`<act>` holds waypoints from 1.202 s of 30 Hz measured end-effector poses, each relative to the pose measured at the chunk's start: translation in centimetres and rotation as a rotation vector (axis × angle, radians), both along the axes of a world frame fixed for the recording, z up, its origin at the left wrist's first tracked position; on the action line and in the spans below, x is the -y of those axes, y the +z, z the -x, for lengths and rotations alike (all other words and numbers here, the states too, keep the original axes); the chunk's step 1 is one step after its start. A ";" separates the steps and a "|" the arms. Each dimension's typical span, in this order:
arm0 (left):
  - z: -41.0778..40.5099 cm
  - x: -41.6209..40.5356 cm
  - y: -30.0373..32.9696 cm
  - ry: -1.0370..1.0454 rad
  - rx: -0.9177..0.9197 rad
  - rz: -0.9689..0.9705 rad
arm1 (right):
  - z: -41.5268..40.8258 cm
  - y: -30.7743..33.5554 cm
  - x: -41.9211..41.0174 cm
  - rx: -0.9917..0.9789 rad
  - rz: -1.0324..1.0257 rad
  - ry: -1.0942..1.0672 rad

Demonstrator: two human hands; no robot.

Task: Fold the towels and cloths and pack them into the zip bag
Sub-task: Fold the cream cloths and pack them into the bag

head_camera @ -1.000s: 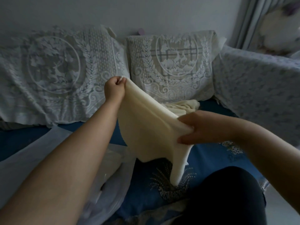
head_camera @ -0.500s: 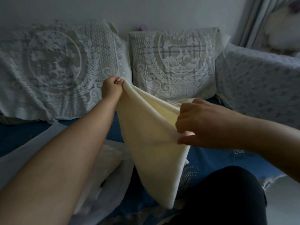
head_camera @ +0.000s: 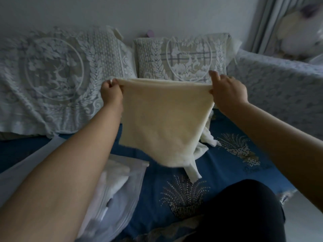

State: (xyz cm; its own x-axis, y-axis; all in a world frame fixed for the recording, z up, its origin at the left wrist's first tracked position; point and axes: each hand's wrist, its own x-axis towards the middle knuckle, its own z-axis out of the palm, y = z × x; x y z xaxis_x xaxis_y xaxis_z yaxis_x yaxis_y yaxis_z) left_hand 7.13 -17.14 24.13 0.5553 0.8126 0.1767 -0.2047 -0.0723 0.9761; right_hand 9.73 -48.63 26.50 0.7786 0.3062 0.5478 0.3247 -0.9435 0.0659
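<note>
A cream towel (head_camera: 162, 123) hangs spread out in the air above a blue sofa seat. My left hand (head_camera: 111, 93) pinches its top left corner and my right hand (head_camera: 227, 91) pinches its top right corner, so the top edge is stretched taut. Behind its lower right side lies a heap of white cloths (head_camera: 204, 142) on the seat. A clear zip bag (head_camera: 122, 198) with white folded cloth inside lies at the lower left, partly hidden by my left forearm.
Two lace-covered cushions (head_camera: 188, 55) lean against the wall behind the blue seat cover (head_camera: 232, 163). A lace-draped armrest (head_camera: 279, 88) stands at the right. My dark-clothed knee (head_camera: 244, 215) is at the bottom. A curtain hangs at the far right.
My right hand has moved up and to the right, pulling the towel from a bunched diagonal into a flat spread sheet. My left hand kept its corner.
</note>
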 end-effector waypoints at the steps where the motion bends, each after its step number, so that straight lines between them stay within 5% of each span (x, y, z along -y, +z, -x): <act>1: 0.2 0.4 0.2 0.000 0.029 -0.043 | -0.3 -0.2 0.1 0.000 -0.017 -0.031; 4: 1.6 0.6 -1.2 0.015 -0.057 -0.216 | -0.8 -1.3 1.1 -0.157 -0.134 0.001; 7: 3.1 -1.2 -4.2 -0.078 -0.325 -0.253 | -0.7 -3.6 2.7 -0.518 -0.127 0.280; 10: 4.5 -3.4 -6.6 -0.370 -0.670 -0.400 | 0.4 -5.6 4.2 -0.947 0.009 0.417; 15: 6.5 -5.1 -7.4 -0.874 -1.253 -0.505 | 2.6 -9.2 5.2 -1.555 -0.073 0.458; 17: 6.1 -5.0 -7.3 -0.878 -1.366 -0.562 | 2.3 -10.5 4.9 -1.579 -0.038 0.432; 19: 4.9 -4.4 -7.7 -0.722 -1.395 -0.732 | 1.0 -11.9 4.2 -1.403 -0.122 0.338; 22: 2.4 -2.8 -9.0 -0.425 -1.201 -0.659 | -1.7 -14.2 2.7 -1.085 -0.603 0.112; 24: 1.2 -1.2 -10.1 -0.351 -1.099 -0.621 | -2.3 -15.8 1.4 -1.064 -0.914 0.043; 28: 1.3 3.8 -13.5 -0.725 -1.148 -1.046 | -1.0 -19.7 0.3 -1.157 -0.687 -0.173; 31: 2.6 7.6 -16.0 -1.056 -1.256 -1.150 | 0.7 -21.0 -0.1 -1.401 -0.687 -0.278; 33: 3.1 8.9 -17.6 -1.109 -1.341 -1.252 | 1.2 -21.3 -0.3 -1.467 -0.702 -0.255; 36: 3.8 9.7 -19.3 -1.038 -1.400 -1.424 | 1.5 -21.2 -0.5 -1.304 -0.746 -0.211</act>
State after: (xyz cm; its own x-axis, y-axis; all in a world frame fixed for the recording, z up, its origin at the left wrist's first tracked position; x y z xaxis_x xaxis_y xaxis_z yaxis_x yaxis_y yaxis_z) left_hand 3.29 -26.84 4.80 0.8267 -0.0112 -0.5626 -0.0685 -0.9944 -0.0808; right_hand 8.26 -48.16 5.33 0.8198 0.1025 -0.5634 -0.3643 -0.6657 -0.6512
